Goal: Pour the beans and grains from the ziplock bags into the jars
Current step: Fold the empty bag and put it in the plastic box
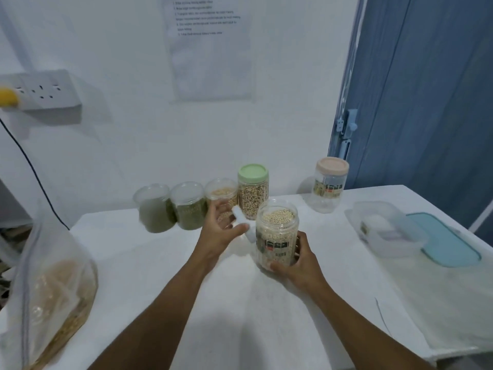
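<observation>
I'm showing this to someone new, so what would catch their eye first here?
Most likely the open jar of pale grains at the centre of the table, gripped by the right hand, with the left hand beside it holding a blurred white object. Next, the row of filled jars along the wall, and the big bag of grains at the near left.

We count six jars [153, 209] [189, 206] [221, 190] [253, 193] [276, 233] [329, 188], two of them lidded; one bag [53, 289]; one clear tub [394, 244]; one blue lid [442, 239]; two hands [221, 225] [296, 263].
</observation>
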`<state>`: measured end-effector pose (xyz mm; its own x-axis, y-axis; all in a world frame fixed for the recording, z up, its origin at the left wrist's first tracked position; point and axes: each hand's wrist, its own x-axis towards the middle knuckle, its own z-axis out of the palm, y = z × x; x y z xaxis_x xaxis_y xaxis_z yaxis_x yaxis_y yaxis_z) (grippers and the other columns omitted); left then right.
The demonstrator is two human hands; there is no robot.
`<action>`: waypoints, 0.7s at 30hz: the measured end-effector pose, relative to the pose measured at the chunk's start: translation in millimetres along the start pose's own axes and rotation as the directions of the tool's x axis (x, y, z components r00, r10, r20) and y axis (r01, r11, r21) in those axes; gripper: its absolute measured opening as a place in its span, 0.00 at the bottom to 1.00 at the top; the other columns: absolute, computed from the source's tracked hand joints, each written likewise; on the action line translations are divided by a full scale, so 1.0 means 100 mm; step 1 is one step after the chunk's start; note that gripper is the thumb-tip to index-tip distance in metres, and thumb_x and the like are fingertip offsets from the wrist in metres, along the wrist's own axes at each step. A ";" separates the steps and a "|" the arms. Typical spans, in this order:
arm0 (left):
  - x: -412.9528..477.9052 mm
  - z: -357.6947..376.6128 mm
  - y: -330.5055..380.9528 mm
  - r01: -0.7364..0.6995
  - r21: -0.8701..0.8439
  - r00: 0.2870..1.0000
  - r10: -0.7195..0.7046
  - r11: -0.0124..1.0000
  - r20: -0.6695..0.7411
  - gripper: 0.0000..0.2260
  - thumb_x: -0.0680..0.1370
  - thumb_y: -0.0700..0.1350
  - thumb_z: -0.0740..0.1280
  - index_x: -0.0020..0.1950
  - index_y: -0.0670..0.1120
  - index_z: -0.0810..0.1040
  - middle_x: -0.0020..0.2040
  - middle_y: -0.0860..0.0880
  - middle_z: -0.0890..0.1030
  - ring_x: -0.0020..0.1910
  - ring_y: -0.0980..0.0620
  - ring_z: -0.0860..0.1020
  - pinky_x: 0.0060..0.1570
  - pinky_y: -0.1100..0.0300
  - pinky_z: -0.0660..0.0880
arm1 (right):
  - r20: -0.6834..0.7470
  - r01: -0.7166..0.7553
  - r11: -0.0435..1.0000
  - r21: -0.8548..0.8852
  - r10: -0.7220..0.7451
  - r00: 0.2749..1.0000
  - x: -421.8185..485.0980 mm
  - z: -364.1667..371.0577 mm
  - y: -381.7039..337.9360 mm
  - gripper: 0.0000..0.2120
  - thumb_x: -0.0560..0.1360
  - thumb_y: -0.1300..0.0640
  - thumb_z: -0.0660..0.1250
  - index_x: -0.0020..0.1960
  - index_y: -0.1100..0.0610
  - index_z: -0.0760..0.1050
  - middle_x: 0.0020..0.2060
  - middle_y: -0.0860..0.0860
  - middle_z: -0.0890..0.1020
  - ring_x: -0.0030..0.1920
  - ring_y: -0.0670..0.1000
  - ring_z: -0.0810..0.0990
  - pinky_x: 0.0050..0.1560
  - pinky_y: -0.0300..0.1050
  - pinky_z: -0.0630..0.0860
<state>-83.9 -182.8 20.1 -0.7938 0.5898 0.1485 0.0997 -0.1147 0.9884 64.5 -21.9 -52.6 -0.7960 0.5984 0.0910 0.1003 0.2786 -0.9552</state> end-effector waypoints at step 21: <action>0.25 0.68 0.44 -0.505 0.752 0.855 0.129 0.423 0.502 0.31 0.70 0.69 0.61 0.68 0.54 0.77 0.73 0.51 0.67 0.72 0.50 0.61 0.71 0.51 0.56 | 0.095 0.111 0.992 -0.064 -0.104 0.990 0.15 -0.24 -0.32 0.43 0.62 0.49 0.83 0.69 0.42 0.62 0.53 0.40 0.80 0.52 0.39 0.80 0.47 0.34 0.78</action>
<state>-58.3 -119.0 69.5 -0.3650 0.8909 0.2704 0.8946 0.2551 0.3670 63.9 -3.5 -13.8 -0.8551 0.4921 0.1629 0.0494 0.3902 -0.9194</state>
